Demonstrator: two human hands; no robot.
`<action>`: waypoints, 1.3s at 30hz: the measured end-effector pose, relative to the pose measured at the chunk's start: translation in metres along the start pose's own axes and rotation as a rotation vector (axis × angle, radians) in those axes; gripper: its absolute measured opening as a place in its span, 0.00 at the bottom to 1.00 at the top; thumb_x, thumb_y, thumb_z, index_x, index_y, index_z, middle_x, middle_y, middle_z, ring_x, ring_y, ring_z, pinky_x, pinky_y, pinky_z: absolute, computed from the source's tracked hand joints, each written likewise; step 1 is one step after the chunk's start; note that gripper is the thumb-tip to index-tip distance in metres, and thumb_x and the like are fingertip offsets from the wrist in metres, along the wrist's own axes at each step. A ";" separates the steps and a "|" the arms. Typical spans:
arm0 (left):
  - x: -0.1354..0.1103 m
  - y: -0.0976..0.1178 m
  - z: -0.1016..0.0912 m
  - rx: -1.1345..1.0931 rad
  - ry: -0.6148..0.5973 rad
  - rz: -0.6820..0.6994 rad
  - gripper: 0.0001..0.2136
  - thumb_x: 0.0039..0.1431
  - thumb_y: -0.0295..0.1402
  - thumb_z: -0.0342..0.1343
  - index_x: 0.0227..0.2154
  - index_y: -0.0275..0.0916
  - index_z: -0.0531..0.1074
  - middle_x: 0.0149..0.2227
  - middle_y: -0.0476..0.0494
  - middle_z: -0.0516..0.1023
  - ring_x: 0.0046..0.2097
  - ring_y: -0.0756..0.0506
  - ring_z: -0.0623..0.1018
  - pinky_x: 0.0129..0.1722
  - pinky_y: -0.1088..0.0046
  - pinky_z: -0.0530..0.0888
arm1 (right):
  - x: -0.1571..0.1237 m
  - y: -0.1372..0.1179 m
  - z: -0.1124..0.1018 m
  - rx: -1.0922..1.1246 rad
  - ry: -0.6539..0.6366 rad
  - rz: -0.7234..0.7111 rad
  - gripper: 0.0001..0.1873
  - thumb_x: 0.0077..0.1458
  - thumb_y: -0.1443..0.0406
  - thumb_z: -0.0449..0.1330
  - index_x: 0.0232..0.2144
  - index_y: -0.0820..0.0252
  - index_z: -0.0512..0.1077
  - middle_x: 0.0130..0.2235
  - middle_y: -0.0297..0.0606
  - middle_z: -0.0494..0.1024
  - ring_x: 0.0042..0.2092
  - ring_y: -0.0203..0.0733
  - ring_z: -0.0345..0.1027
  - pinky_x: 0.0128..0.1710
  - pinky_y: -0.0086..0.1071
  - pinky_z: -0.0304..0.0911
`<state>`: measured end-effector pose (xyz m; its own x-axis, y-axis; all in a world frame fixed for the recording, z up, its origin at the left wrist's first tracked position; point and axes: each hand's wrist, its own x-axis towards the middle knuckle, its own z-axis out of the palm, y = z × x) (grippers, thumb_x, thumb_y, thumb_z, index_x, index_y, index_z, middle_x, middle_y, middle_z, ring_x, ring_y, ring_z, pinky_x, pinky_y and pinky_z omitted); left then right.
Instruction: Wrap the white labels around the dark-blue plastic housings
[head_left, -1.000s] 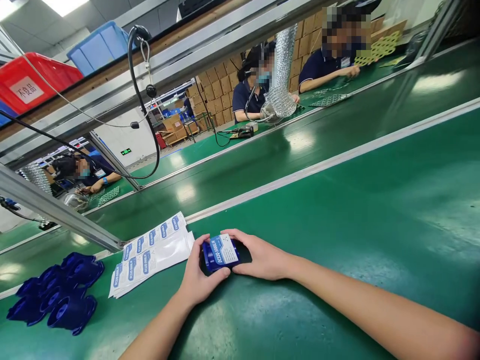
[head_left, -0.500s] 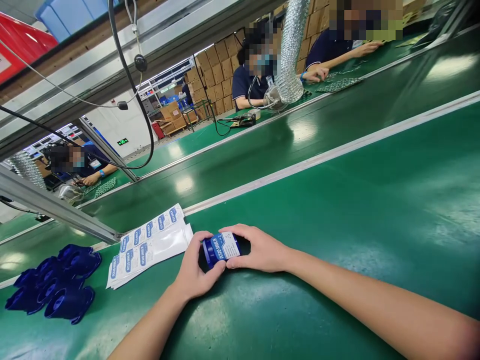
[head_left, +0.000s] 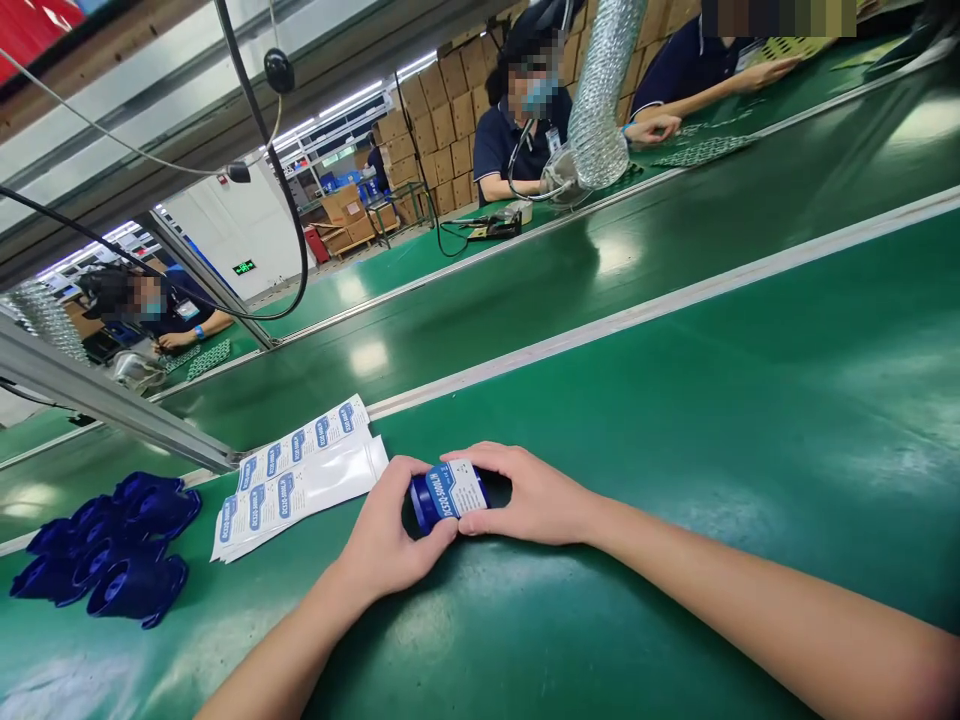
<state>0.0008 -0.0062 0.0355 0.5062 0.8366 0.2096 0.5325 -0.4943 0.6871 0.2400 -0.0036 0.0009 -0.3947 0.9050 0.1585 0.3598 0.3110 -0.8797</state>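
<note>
Between my two hands is a dark blue plastic housing [head_left: 424, 506] with a blue and white label [head_left: 459, 487] on its curved side. My left hand [head_left: 390, 525] grips its left end, thumb along the lower edge. Around the right end curl the fingers of my right hand [head_left: 525, 495], its thumb tip pressing near the label's lower edge. To the left of my hands lie sheets of the same printed labels [head_left: 300, 485], partly bare where labels are gone. Farther left stand several blue plastic housings [head_left: 135, 588] grouped together.
A green work surface [head_left: 600, 620] lies under my hands, with a pale rail [head_left: 637, 312] along its far side. A metal post [head_left: 120, 385] rises at the left. Co-workers [head_left: 517, 150] sit across the line near a silver duct hose [head_left: 600, 110]. A black cable [head_left: 296, 230] hangs down.
The view has shifted slightly, so the background sits a little differently. Both hands keep the same hold on the labelled housing, which shows slightly farther right.
</note>
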 end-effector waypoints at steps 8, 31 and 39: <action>0.007 -0.002 -0.011 -0.064 -0.059 0.040 0.18 0.56 0.34 0.67 0.48 0.43 0.72 0.49 0.40 0.77 0.48 0.38 0.77 0.50 0.59 0.75 | 0.001 -0.001 0.006 0.002 -0.002 -0.042 0.41 0.50 0.49 0.75 0.64 0.50 0.74 0.59 0.45 0.80 0.59 0.63 0.73 0.61 0.54 0.68; -0.002 -0.005 0.003 -0.169 0.042 0.140 0.15 0.59 0.36 0.70 0.44 0.42 0.71 0.47 0.38 0.78 0.48 0.38 0.79 0.49 0.57 0.75 | -0.006 -0.009 0.006 0.415 -0.017 0.111 0.38 0.42 0.57 0.80 0.57 0.54 0.81 0.60 0.42 0.82 0.62 0.64 0.75 0.64 0.54 0.72; -0.003 0.001 0.000 -0.184 0.037 0.097 0.12 0.57 0.36 0.71 0.36 0.42 0.71 0.45 0.40 0.79 0.45 0.40 0.79 0.47 0.59 0.74 | -0.009 -0.015 0.005 0.455 -0.035 0.096 0.30 0.45 0.59 0.78 0.53 0.51 0.83 0.56 0.38 0.84 0.59 0.61 0.78 0.61 0.51 0.75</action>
<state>0.0000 -0.0092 0.0356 0.5221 0.7968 0.3043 0.3474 -0.5245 0.7774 0.2334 -0.0179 0.0105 -0.4088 0.9107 0.0586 -0.0083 0.0604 -0.9981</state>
